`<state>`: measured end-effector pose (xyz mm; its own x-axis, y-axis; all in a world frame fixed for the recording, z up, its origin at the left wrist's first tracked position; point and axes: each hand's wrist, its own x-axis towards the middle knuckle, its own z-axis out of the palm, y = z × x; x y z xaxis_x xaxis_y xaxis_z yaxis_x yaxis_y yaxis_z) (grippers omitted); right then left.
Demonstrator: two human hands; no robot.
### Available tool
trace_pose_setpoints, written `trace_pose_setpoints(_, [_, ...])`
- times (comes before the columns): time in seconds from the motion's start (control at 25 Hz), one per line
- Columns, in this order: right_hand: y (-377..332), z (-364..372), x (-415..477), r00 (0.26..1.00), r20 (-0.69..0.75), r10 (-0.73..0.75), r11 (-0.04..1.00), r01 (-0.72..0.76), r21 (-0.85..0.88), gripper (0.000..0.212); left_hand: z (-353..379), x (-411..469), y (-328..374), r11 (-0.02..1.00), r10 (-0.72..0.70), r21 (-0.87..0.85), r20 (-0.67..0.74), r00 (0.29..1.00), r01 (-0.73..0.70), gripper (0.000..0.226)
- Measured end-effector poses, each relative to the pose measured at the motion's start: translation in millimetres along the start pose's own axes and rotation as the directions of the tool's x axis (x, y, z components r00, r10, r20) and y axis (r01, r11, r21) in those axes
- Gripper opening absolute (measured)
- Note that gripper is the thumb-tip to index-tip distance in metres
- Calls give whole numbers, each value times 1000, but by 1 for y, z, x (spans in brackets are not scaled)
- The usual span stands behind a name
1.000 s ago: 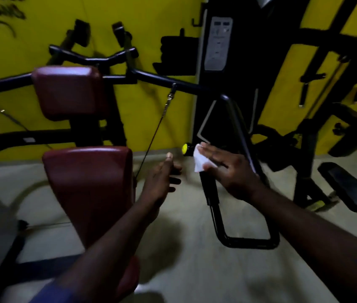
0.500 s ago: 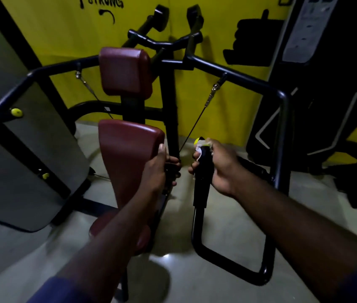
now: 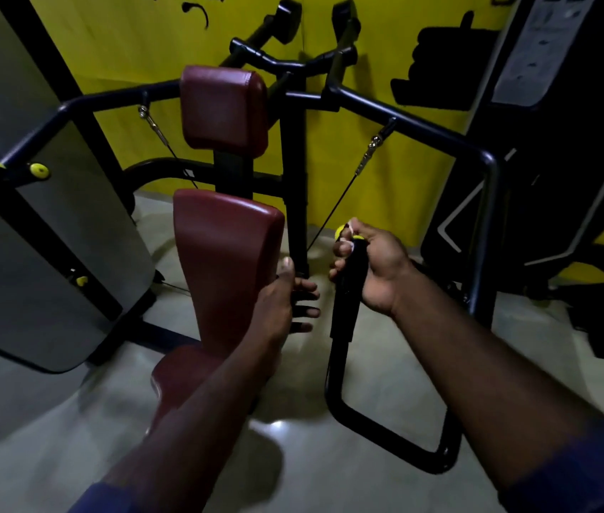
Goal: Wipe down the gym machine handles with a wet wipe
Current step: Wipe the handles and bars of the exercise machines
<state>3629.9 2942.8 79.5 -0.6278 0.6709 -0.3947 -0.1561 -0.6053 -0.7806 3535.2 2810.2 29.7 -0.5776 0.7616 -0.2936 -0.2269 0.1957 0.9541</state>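
My right hand [image 3: 374, 266] grips the top of the black right handle [image 3: 345, 309] of the gym machine, just under its yellow end cap [image 3: 341, 231]. The white wet wipe [image 3: 349, 231] is wrapped between my fingers and the handle; only small bits of it show. My left hand [image 3: 285, 301] hovers beside the maroon seat back [image 3: 226, 261], fingers spread and relaxed, holding nothing. The machine's left handle [image 3: 15, 172], with a yellow cap, is at the far left.
A maroon headrest pad [image 3: 223, 109] sits above the seat back. Black frame bars [image 3: 422, 124] and thin cables [image 3: 334, 209] run around the seat. A grey panel [image 3: 34, 253] stands left, a black weight stack [image 3: 559, 105] right, yellow wall behind.
My right hand went from pressing the wipe flat against the handle to gripping round the handle's top. The view swung left and closer. My left hand stayed open near the seat.
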Motion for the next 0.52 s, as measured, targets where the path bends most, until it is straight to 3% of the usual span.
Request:
trace_pose_setpoints(0.08, [26, 0, -2, 936, -98, -337, 936, 322, -145, 32, -7, 0, -15, 998, -41, -43, 21, 999, 42, 76])
trace_pose_setpoints(0.16, [52, -4, -10, 753, -2, -658, 663, 577, -477, 34, -18, 3, -27, 995, -75, -56, 35, 997, 76, 76])
trace_pose_setpoints(0.24, [67, -15, -19, 649, 252, -718, 320, 629, -709, 42, -29, 9, -34, 994, -95, -43, 65, 993, 98, 76])
trace_pose_setpoints(0.32, [66, -31, -28, 557, 477, -680, -28, 630, -776, 40, -33, 16, -35, 993, -108, -32, 94, 990, 112, 76])
trace_pose_setpoints(0.4, [61, -47, -34, 524, 670, -526, -317, 610, -726, 40, -34, 23, -35, 992, -119, -26, 123, 985, 123, 73])
trace_pose_setpoints(0.48, [71, -58, -45, 488, 829, -274, -610, 578, -542, 33, -34, 27, -34, 991, -123, -30, 156, 980, 129, 70])
trace_pose_setpoints(0.52, [74, -60, -53, 464, 878, -120, -679, 607, -413, 27, -34, 29, -34, 991, -121, -31, 171, 978, 128, 70])
